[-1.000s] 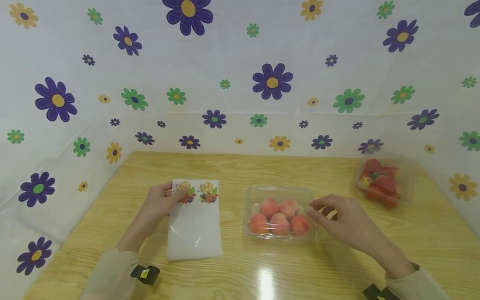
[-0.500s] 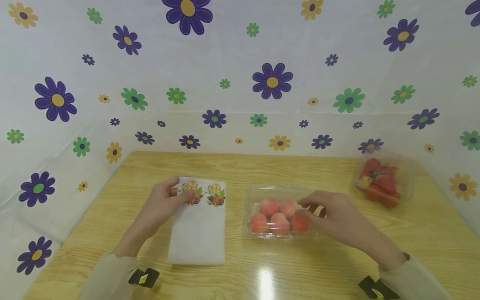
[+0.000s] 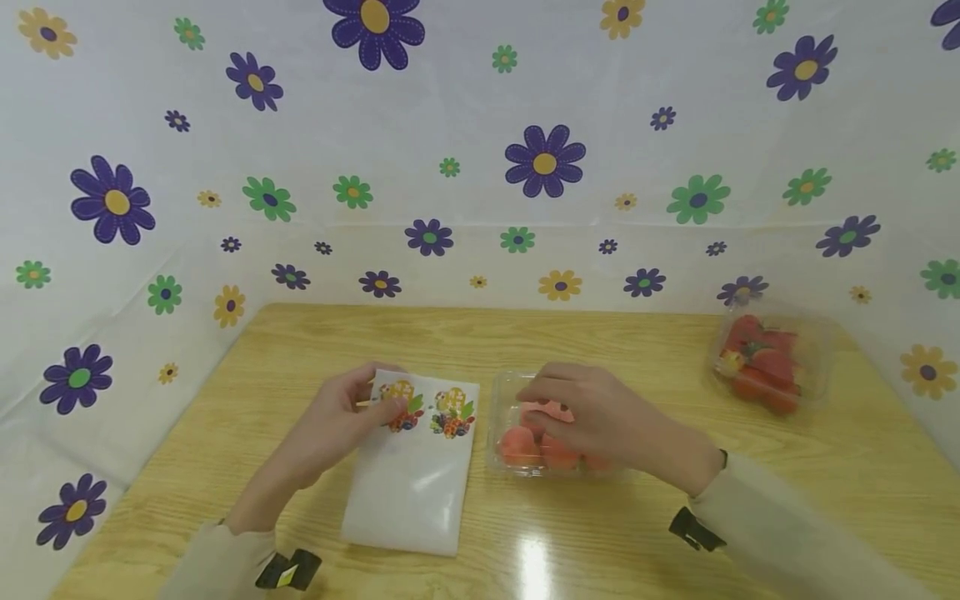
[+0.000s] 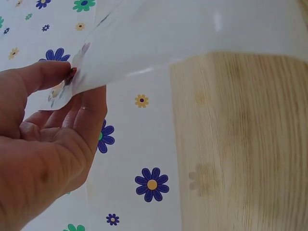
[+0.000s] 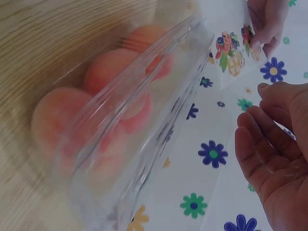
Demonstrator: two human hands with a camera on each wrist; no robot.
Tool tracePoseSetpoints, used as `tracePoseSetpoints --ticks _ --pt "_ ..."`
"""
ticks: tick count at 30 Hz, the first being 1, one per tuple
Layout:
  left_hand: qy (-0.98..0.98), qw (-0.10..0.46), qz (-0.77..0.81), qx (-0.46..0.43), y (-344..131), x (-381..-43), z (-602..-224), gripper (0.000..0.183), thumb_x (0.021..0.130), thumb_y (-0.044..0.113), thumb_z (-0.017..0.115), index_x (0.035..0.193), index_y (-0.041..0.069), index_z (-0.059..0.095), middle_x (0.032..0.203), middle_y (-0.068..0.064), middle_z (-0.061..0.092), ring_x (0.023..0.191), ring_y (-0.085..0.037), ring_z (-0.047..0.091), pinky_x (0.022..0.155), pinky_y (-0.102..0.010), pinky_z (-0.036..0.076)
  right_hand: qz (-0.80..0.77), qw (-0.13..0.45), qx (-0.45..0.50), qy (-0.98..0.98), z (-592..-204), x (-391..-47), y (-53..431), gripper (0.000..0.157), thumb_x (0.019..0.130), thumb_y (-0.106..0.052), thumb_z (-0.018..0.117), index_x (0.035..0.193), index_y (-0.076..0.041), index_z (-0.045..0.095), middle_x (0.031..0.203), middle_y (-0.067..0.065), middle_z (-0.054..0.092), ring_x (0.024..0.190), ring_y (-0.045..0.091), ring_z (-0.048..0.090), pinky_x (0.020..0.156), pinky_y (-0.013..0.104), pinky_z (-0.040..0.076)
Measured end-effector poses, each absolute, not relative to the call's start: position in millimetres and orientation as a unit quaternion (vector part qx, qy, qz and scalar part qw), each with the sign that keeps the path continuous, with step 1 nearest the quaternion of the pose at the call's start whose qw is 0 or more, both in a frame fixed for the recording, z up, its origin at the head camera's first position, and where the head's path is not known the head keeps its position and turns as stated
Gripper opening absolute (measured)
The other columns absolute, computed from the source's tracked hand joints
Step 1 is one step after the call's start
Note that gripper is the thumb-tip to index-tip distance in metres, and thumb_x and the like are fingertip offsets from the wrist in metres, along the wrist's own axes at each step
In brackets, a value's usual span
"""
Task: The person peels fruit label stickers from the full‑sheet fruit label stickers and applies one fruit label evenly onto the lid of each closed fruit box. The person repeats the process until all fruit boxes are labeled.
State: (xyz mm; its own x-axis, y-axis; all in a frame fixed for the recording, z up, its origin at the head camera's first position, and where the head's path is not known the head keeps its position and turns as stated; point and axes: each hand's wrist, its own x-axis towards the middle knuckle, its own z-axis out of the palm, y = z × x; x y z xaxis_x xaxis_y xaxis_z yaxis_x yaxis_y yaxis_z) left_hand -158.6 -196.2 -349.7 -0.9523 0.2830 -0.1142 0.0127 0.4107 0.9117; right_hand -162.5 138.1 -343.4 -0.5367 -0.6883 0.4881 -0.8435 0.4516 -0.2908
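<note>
Between thumb and fingers, my left hand (image 3: 348,421) pinches the top left corner of a white sheet with two fruit stickers (image 3: 420,475). In the left wrist view the sheet (image 4: 192,33) curves away from the fingertips, raised over the table. To its right, a clear plastic box (image 3: 497,417) holds several peaches (image 3: 519,447). My right hand (image 3: 588,412) passes above this box with loosely bent fingers and nothing in them, hiding its right part. The right wrist view shows the box's clear lid (image 5: 159,115) beside that hand.
A second clear box with red fruit (image 3: 772,371) stands at the back right of the wooden table (image 3: 487,337). A white cloth with printed flowers (image 3: 465,108) hangs behind the table and at both sides.
My left hand has carried the sticker sheet rightward and slightly nearer me. My right hand has moved left from the peach box's right edge to over its middle. Both boxes stay put.
</note>
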Motion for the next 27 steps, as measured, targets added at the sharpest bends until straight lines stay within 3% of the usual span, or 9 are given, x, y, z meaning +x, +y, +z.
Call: tracePoseSetpoints --ticks 10,17,27 --pt "0.81 0.131 0.566 0.079 -189.2 -153.0 -347.8 0.039 0.099 0.014 0.065 0.136 0.006 0.055 0.102 -0.012 0.076 0.087 -0.02 0.074 0.073 -0.038 0.063 0.27 0.184 0.471 -0.819 -345.2 -170.5 96.8 0.017 0.087 -0.013 0.082 0.102 -0.008 0.076 0.104 0.001 0.074 0.099 0.014 0.071 0.088 0.024 0.059" --pt "0.775 0.163 0.606 0.078 -178.8 -154.7 -352.5 0.035 0.1 0.019 0.066 0.129 0.003 0.054 0.101 -0.003 0.074 0.091 -0.016 0.071 0.08 -0.036 0.06 0.291 0.211 0.491 -0.793 -347.4 -171.2 84.4 0.013 0.086 -0.005 0.081 0.098 -0.007 0.076 0.099 0.001 0.071 0.093 0.013 0.066 0.083 0.016 0.055" --pt "0.731 0.209 0.644 0.083 -168.2 -155.0 -354.1 0.012 0.102 0.018 0.056 0.108 0.008 0.053 0.105 -0.003 0.066 0.098 -0.018 0.066 0.085 -0.037 0.057 0.273 0.205 0.494 -0.8 -342.9 -166.6 78.0 0.018 0.087 -0.006 0.081 0.105 -0.007 0.076 0.101 0.0 0.069 0.096 0.013 0.064 0.083 0.013 0.054"
